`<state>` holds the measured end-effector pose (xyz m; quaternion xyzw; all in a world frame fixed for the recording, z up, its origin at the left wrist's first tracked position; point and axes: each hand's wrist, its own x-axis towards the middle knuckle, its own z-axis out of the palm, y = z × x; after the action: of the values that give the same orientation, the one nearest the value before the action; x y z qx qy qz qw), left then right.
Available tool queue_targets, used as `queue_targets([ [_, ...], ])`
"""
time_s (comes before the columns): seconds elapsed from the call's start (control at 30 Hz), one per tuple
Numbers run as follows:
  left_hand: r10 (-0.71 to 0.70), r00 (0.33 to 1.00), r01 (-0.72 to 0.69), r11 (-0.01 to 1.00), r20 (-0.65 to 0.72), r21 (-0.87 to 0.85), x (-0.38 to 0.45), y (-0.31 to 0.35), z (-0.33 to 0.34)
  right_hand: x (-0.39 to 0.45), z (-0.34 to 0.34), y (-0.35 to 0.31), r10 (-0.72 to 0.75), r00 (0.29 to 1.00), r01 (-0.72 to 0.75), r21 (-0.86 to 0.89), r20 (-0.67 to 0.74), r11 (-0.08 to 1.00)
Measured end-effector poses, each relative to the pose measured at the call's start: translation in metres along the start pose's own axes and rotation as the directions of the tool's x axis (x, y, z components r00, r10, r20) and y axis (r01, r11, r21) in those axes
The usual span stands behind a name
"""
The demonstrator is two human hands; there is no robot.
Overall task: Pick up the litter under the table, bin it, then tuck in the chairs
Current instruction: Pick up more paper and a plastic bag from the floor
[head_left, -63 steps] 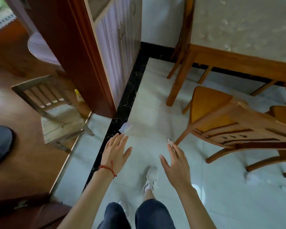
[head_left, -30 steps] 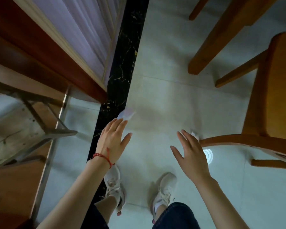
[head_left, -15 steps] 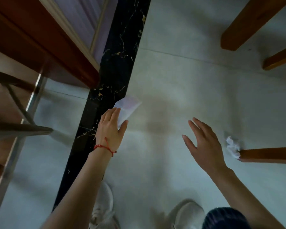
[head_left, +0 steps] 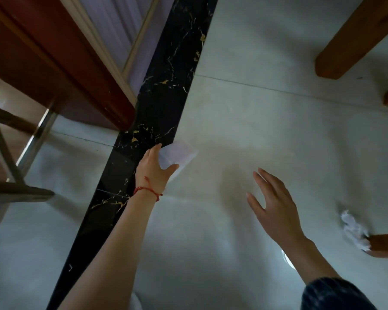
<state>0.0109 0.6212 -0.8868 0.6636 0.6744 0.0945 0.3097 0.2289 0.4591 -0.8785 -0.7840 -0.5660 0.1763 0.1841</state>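
Note:
A flat white slip of paper (head_left: 181, 154) lies on the pale floor tiles beside the black marble strip. My left hand (head_left: 154, 168), with a red string at the wrist, lies on its near edge, fingers spread over it and thumb out; I cannot tell whether it grips the paper. My right hand (head_left: 272, 204) hovers open above the bare tile, holding nothing. A crumpled white paper ball (head_left: 354, 231) rests on the floor at the right, against the end of a wooden chair leg (head_left: 385, 245).
A black marble floor strip (head_left: 143, 142) runs diagonally. A dark red door frame (head_left: 54, 63) stands at upper left, and a small wooden stool's legs (head_left: 7, 157) at far left. Wooden table or chair legs (head_left: 349, 39) come down at upper right.
I have bent lower, so the floor looks nearer. My left hand has reached forward onto the flat paper. My right hand stays open, still left of the crumpled paper.

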Motion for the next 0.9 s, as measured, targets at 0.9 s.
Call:
queue_targets([
  [0.9, 0.068, 0.945, 0.125, 0.830, 0.320, -0.543, -0.090, 0.123, 0.127, -0.080, -0.052, 0.111, 0.559, 0.804, -0.477, 0.339, -0.204, 0.811],
])
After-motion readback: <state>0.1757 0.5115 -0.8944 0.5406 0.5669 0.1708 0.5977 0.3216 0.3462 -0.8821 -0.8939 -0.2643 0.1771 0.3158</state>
